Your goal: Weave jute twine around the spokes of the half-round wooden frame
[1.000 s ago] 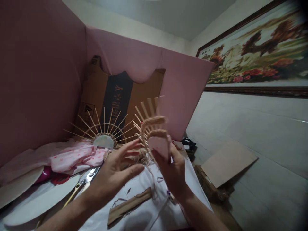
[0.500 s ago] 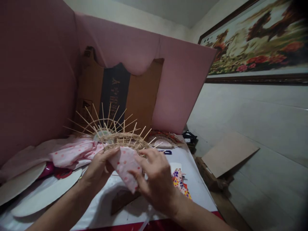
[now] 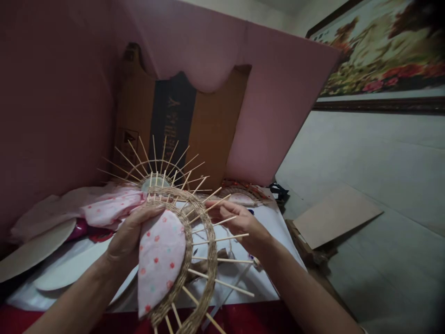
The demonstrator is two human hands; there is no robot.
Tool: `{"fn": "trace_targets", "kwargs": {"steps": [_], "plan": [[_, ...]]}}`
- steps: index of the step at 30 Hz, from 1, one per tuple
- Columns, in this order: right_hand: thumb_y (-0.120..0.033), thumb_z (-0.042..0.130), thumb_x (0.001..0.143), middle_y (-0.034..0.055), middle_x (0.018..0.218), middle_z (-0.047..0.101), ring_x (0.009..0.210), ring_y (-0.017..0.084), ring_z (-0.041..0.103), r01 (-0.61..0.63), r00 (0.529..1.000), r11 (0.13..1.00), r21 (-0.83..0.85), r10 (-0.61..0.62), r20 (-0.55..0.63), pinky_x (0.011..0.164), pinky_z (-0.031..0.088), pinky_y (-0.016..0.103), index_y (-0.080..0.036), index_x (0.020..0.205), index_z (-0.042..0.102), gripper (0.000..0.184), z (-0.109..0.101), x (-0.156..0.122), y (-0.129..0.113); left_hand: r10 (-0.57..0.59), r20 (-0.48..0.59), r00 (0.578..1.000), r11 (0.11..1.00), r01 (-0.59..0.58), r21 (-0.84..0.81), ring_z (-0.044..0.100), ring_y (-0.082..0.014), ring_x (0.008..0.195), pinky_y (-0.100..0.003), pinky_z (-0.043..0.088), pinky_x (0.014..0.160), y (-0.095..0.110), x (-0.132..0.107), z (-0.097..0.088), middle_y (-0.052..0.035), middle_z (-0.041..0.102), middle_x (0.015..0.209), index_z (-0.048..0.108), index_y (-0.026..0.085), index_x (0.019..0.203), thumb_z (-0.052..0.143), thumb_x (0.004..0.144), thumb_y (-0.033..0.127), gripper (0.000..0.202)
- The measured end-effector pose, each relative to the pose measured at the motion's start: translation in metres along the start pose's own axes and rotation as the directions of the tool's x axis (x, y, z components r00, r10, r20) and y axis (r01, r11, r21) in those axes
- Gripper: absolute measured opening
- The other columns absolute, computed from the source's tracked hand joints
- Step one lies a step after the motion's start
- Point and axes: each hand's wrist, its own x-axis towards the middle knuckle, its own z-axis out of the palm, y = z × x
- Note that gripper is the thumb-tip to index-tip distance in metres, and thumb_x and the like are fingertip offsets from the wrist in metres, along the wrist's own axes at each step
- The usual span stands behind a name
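Turned rightward, our fan (image 3: 212, 250) offers its sticks (image 3: 233, 261), our left hand (image 3: 129, 232) gripping its cloth (image 3: 162, 260); whether our right hand (image 3: 245, 225) pinches, we cannot tell.

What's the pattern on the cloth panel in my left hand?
The cloth panel is pale pink with mostly reddish spots, seen in the head view.

Left fingers (image 3: 151, 213) on a half-round woven piece (image 3: 212, 250) with dotted fabric (image 3: 162, 260), right fingers (image 3: 227, 215) by its sticks (image 3: 232, 237).

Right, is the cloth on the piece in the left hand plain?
No, the cloth held by the left hand has small red and pale blue-green spots on pink.
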Motion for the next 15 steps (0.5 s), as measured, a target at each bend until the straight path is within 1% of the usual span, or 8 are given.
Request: {"fn": "trace_targets", "kwargs": {"steps": [2, 4, 6, 8, 10, 12, 14, 15], "plan": [[-0.039, 0.063, 0.082, 0.006, 0.097, 0.067, 0.091, 0.016, 0.061, 0.003, 1.0, 0.998, 0.056, -0.005, 0.027, 0.087, 0.042, 0.032, -0.019, 0.103, 0.066, 0.029, 0.004, 0.001, 0.007, 0.023, -0.009, 1.0, 1.0, -0.023, 0.008, 0.066, -0.0167, 0.056, -0.026, 0.056, 0.055, 0.0, -0.001, 0.001, -0.0054, 0.072, 0.069, 0.068, 0.01, 0.079, 0.064, 0.065, 0.007, 0.014], [-0.038, 0.065, 0.08, 0.0036, 0.088, 0.066, 0.081, 0.013, 0.061, 0.009, 1.0, 0.996, 0.086, -0.01, 0.009, 0.082, 0.044, 0.03, -0.019, 0.095, 0.067, 0.025, 0.006, 0.002, 0.011, 0.041, -0.029, 0.999, 0.999, -0.041, 0.016, 0.066, -0.0159, 0.054, -0.025, 0.055, 0.053, -0.001, -0.001, 0.001, -0.0042, 0.072, 0.067, 0.068, 0.01, 0.08, 0.066, 0.063, 0.007, 0.018], [-0.038, 0.068, 0.078, 0.001, 0.079, 0.063, 0.07, 0.01, 0.059, 0.013, 1.0, 0.996, 0.088, -0.012, -0.015, 0.071, 0.046, 0.026, -0.017, 0.085, 0.067, 0.022, 0.007, 0.002, 0.013, 0.045, -0.031, 0.998, 0.999, -0.045, 0.015, 0.065, -0.0157, 0.053, -0.025, 0.055, 0.051, -0.001, -0.002, 0.001, -0.0033, 0.071, 0.065, 0.068, 0.011, 0.081, 0.068, 0.06, 0.008, 0.021], [-0.038, 0.071, 0.076, -0.0012, 0.073, 0.059, 0.059, 0.007, 0.054, -0.009, 1.0, 0.997, 0.079, 0.011, -0.027, 0.059, 0.045, 0.023, -0.016, 0.078, 0.064, 0.023, 0.007, 0.002, 0.014, 0.04, -0.014, 0.999, 0.999, -0.04, 0.005, 0.064, -0.015, 0.049, -0.024, 0.054, 0.048, -0.001, -0.002, 0.001, -0.0024, 0.07, 0.062, 0.068, 0.011, 0.076, 0.07, 0.058, 0.01, 0.019], [-0.039, 0.073, 0.072, -0.0043, 0.064, 0.053, 0.049, 0.006, 0.047, -0.062, 0.997, 0.995, 0.074, 0.065, -0.035, 0.048, 0.04, 0.02, -0.016, 0.073, 0.06, 0.026, 0.006, 0.002, 0.014, 0.047, 0.01, 0.999, 0.999, -0.046, -0.005, 0.063, -0.0143, 0.048, -0.023, 0.053, 0.046, -0.001, -0.002, 0.001, -0.0022, 0.07, 0.061, 0.067, 0.012, 0.073, 0.072, 0.055, 0.01, 0.019], [-0.039, 0.074, 0.07, -0.0079, 0.056, 0.044, 0.042, 0.003, 0.036, -0.116, 0.993, 0.99, 0.08, 0.118, -0.028, 0.04, 0.03, 0.017, -0.017, 0.071, 0.056, 0.029, 0.006, 0.001, 0.013, 0.052, 0.032, 0.998, 0.999, -0.052, -0.015, 0.061, -0.0133, 0.046, -0.021, 0.051, 0.043, -0.001, -0.002, 0.002, -0.001, 0.069, 0.058, 0.067, 0.012, 0.07, 0.073, 0.054, 0.01, 0.017], [-0.038, 0.074, 0.07, -0.0098, 0.052, 0.037, 0.039, 0.002, 0.026, -0.123, 0.992, 0.989, 0.08, 0.125, -0.016, 0.037, 0.02, 0.016, -0.017, 0.071, 0.055, 0.029, 0.005, 0.0, 0.011, 0.041, 0.05, 0.998, 0.999, -0.041, -0.012, 0.06, -0.0125, 0.044, -0.02, 0.05, 0.042, -0.001, -0.003, 0.003, 0.0001, 0.068, 0.056, 0.066, 0.013, 0.069, 0.072, 0.056, 0.01, 0.015], [-0.038, 0.074, 0.071, -0.0099, 0.052, 0.036, 0.04, 0.002, 0.024, -0.109, 0.994, 0.991, 0.076, 0.11, -0.011, 0.037, 0.018, 0.016, -0.017, 0.071, 0.055, 0.028, 0.004, 0.0, 0.01, 0.033, 0.056, 0.998, 0.999, -0.033, -0.006, 0.06, -0.012, 0.043, -0.02, 0.05, 0.041, 0.0, -0.003, 0.003, 0.0006, 0.067, 0.055, 0.066, 0.013, 0.069, 0.072, 0.057, 0.01, 0.014]]}}
